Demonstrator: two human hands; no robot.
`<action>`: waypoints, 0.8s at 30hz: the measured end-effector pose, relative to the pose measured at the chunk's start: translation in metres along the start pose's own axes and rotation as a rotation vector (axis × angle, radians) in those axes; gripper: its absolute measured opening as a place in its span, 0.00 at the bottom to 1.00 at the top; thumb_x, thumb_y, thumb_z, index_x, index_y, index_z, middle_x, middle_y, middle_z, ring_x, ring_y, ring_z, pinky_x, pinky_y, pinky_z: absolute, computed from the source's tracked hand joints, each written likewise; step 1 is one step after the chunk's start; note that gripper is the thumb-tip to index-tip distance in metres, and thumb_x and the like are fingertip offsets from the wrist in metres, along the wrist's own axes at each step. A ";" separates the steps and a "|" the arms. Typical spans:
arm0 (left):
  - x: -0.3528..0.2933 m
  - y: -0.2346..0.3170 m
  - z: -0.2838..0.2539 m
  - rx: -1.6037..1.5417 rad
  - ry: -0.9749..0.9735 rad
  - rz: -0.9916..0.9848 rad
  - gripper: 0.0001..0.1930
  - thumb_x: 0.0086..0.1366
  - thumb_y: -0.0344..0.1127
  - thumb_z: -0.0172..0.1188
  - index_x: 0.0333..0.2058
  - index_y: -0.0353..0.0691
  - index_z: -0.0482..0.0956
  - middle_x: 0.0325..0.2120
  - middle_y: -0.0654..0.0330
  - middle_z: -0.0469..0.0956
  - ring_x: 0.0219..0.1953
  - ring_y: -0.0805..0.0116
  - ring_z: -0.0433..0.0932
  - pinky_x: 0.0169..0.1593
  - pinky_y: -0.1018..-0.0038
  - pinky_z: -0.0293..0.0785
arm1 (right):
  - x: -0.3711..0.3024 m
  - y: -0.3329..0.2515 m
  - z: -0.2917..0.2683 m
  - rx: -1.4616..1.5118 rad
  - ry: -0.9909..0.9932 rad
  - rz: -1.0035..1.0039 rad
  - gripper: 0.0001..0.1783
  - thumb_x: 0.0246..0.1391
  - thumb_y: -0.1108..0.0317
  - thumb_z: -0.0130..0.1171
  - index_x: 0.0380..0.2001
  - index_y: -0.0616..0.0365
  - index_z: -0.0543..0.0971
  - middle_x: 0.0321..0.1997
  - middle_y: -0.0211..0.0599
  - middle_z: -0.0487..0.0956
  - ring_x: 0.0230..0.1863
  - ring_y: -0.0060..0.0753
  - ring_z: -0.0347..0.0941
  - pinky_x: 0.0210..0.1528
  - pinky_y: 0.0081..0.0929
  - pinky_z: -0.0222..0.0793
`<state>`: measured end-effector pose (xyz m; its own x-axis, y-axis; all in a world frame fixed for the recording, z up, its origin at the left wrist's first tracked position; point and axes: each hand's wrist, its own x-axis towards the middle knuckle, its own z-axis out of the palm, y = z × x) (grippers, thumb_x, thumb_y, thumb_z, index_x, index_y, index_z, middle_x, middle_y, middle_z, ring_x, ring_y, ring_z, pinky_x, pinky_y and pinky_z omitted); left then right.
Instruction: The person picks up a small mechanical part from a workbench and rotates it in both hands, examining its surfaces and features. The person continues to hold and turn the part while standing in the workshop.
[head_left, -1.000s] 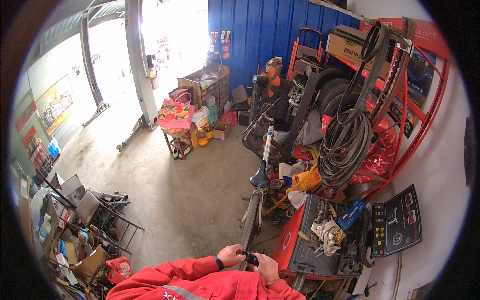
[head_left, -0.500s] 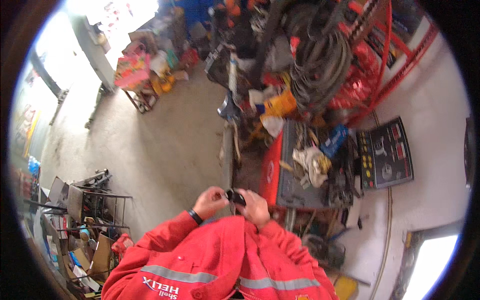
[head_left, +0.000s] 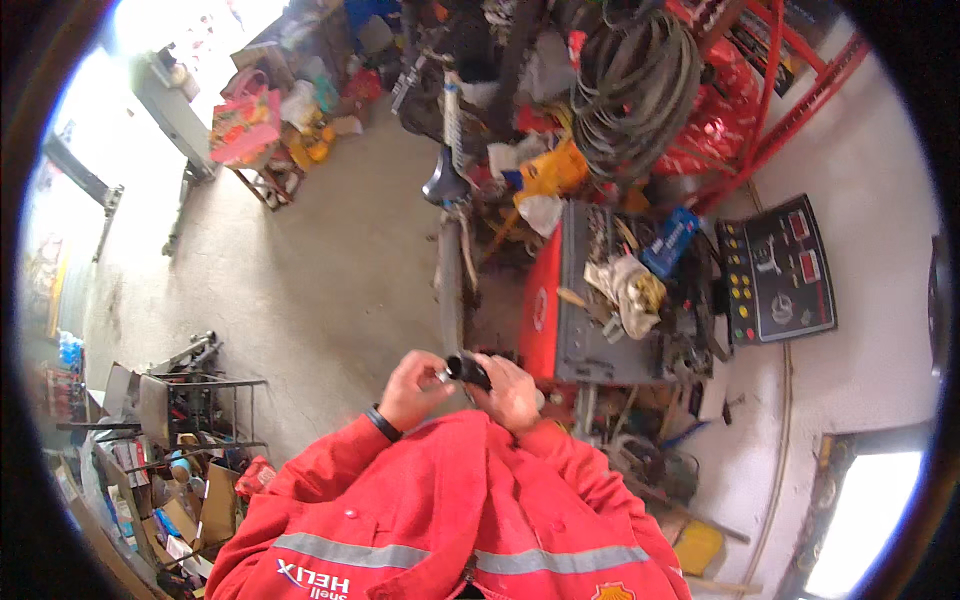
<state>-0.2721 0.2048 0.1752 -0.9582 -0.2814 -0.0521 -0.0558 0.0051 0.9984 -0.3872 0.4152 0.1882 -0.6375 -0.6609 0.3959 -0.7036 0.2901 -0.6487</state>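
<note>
In front of my chest, a short black tube-like part (head_left: 466, 370) is held, its dark round end showing. My right hand (head_left: 510, 394) grips it from the right, the fingers wrapped along its side. My left hand (head_left: 413, 392) is at its left, thumb and fingers pinched together near the round end. A tiny bright spot shows at those fingertips, but I cannot make out what it is. Just beyond my hands stands a bicycle with a dark saddle (head_left: 446, 184), its rear wheel (head_left: 451, 285) pointing toward me.
On my right stands a red and grey tool cabinet (head_left: 590, 350) with a rag (head_left: 630, 296) and a blue box (head_left: 672, 243) on top. A black control panel (head_left: 778, 270) is by the wall. Coiled hose (head_left: 640, 100) hangs far right. A metal rack (head_left: 205, 410) with cartons is left.
The black part has tipped so that its round end shows more clearly. Both hands have stayed close together around it. The view has shifted slightly.
</note>
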 end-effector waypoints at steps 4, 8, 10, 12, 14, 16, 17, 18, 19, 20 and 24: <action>0.007 0.014 -0.007 0.444 -0.095 0.235 0.23 0.56 0.38 0.82 0.50 0.41 0.86 0.39 0.54 0.81 0.42 0.53 0.80 0.47 0.59 0.80 | 0.005 0.001 -0.002 -0.012 -0.027 -0.053 0.27 0.57 0.62 0.74 0.59 0.52 0.79 0.40 0.43 0.82 0.41 0.54 0.83 0.42 0.48 0.80; 0.011 0.019 -0.011 0.577 -0.243 0.199 0.22 0.63 0.45 0.78 0.52 0.42 0.85 0.41 0.52 0.80 0.43 0.51 0.82 0.46 0.59 0.81 | 0.001 0.007 0.000 -0.025 -0.062 -0.069 0.29 0.55 0.62 0.76 0.59 0.51 0.79 0.39 0.43 0.82 0.40 0.54 0.83 0.41 0.48 0.80; 0.016 0.016 -0.014 0.620 -0.301 0.241 0.21 0.66 0.46 0.76 0.51 0.42 0.84 0.43 0.52 0.81 0.45 0.50 0.83 0.48 0.58 0.82 | -0.003 0.012 0.003 -0.026 -0.089 -0.052 0.30 0.54 0.61 0.76 0.59 0.49 0.79 0.39 0.42 0.82 0.41 0.54 0.83 0.42 0.48 0.80; 0.017 0.011 -0.015 0.637 -0.332 0.227 0.21 0.67 0.49 0.75 0.49 0.41 0.84 0.43 0.51 0.82 0.46 0.46 0.82 0.50 0.57 0.81 | -0.007 0.017 0.006 -0.067 -0.166 -0.023 0.29 0.57 0.55 0.75 0.60 0.48 0.80 0.40 0.42 0.83 0.42 0.55 0.83 0.43 0.49 0.80; 0.021 0.007 -0.017 0.667 -0.384 0.203 0.22 0.67 0.51 0.75 0.49 0.41 0.84 0.44 0.50 0.82 0.47 0.46 0.82 0.52 0.56 0.81 | -0.009 0.021 0.008 -0.072 -0.187 -0.012 0.29 0.58 0.51 0.74 0.60 0.46 0.80 0.41 0.42 0.83 0.44 0.55 0.83 0.44 0.50 0.79; 0.026 0.003 -0.019 0.699 -0.434 0.166 0.23 0.66 0.53 0.75 0.49 0.41 0.84 0.44 0.49 0.83 0.49 0.44 0.82 0.55 0.54 0.80 | -0.009 0.023 0.009 -0.063 -0.201 -0.013 0.29 0.58 0.52 0.74 0.60 0.46 0.80 0.41 0.42 0.83 0.44 0.55 0.83 0.44 0.50 0.79; 0.028 0.001 -0.020 0.673 -0.437 0.156 0.23 0.66 0.53 0.75 0.49 0.41 0.84 0.45 0.49 0.83 0.49 0.44 0.82 0.55 0.54 0.79 | -0.008 0.023 0.009 -0.058 -0.206 -0.014 0.29 0.59 0.52 0.74 0.60 0.45 0.80 0.41 0.41 0.83 0.44 0.55 0.83 0.44 0.50 0.79; 0.027 0.000 -0.020 0.674 -0.434 0.149 0.23 0.66 0.53 0.75 0.49 0.41 0.84 0.45 0.49 0.83 0.50 0.44 0.82 0.55 0.54 0.79 | -0.008 0.023 0.009 -0.077 -0.243 0.009 0.29 0.58 0.53 0.74 0.61 0.45 0.80 0.41 0.41 0.83 0.44 0.54 0.84 0.44 0.49 0.79; 0.026 -0.002 -0.020 0.672 -0.434 0.142 0.23 0.66 0.53 0.75 0.48 0.41 0.84 0.45 0.49 0.83 0.50 0.44 0.82 0.55 0.53 0.79 | -0.008 0.022 0.008 -0.069 -0.245 0.003 0.29 0.58 0.53 0.74 0.61 0.45 0.80 0.41 0.41 0.84 0.44 0.53 0.84 0.44 0.49 0.80; 0.027 -0.004 -0.020 0.659 -0.451 0.127 0.23 0.67 0.53 0.74 0.48 0.41 0.84 0.45 0.48 0.83 0.50 0.43 0.82 0.54 0.53 0.79 | -0.007 0.022 0.008 -0.076 -0.246 -0.009 0.29 0.58 0.53 0.74 0.61 0.45 0.80 0.41 0.40 0.84 0.44 0.53 0.84 0.44 0.49 0.80; 0.027 -0.009 -0.020 0.663 -0.452 0.137 0.21 0.67 0.52 0.75 0.47 0.41 0.83 0.42 0.49 0.82 0.49 0.43 0.82 0.53 0.54 0.79 | -0.007 0.020 0.007 -0.095 -0.274 0.024 0.28 0.58 0.53 0.74 0.60 0.43 0.79 0.42 0.39 0.84 0.45 0.52 0.84 0.44 0.48 0.80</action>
<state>-0.2919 0.1781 0.1651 -0.9813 0.1771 -0.0752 0.0515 0.6184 0.7842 -0.3949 0.4208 0.1675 -0.5551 -0.8116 0.1820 -0.7237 0.3634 -0.5867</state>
